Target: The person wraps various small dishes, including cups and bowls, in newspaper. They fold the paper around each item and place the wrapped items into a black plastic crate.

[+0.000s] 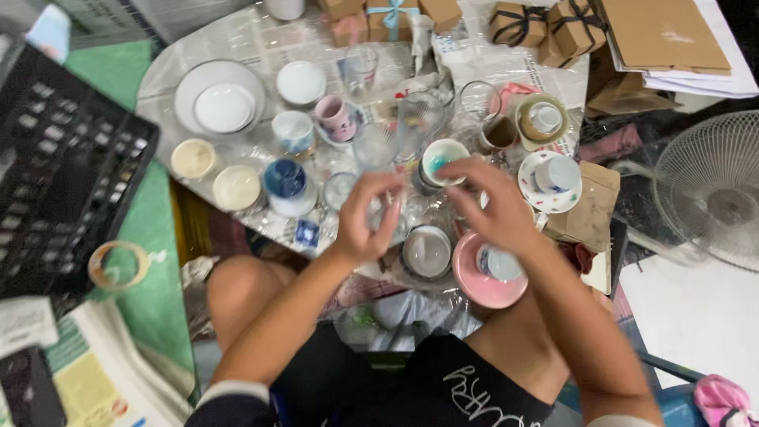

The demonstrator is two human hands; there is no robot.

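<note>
Both hands are up at the centre of the frame, over a surface crowded with cups and covered in newspaper and clear plastic wrap. The left hand has its fingers curled around a clear drinking glass and is grasping it; the glass is just left of centre, blurred, above the plastic. The right hand is close beside it with its fingers bent downward, but what they grip, if anything, I cannot tell; they look to be touching the same glass or the wrap around it.

Just below the right hand sits a pink saucer with a small cup on it. Between the wrists, a grey-rimmed cup. Above the hands, a cup with a teal inside. To the left, a blue cup and two cream bowls. In the upper left, a large white bowl. Along the top edge, brown gift boxes with ribbons. At far right, a white fan. At lower left, a roll of tape on a green mat.
</note>
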